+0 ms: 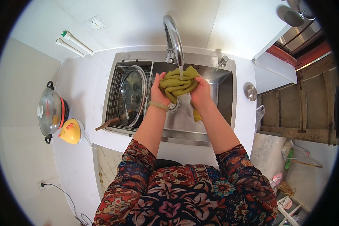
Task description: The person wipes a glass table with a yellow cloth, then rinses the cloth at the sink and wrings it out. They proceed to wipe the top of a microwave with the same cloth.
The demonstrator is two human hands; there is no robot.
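A bunched green cloth (178,82) is held between my two hands over the stainless steel sink (183,124). My left hand (160,91) grips its left side, and my right hand (200,89) grips its right side. Water runs onto the cloth from the chrome faucet (173,36) just above. Below the cloth the drain strainer (173,106) shows in part. Another yellow-green piece (197,115), perhaps cloth or sponge, lies in the sink, partly hidden by my right wrist.
Left in the sink, a wire rack (113,96) holds a glass lid (132,96) and a brown stick (110,123). A lidded pot (49,111) and a yellow chicken-shaped device (70,131) stand on the left counter. A soap dispenser (222,62) rises at the back right, near a metal strainer (251,91).
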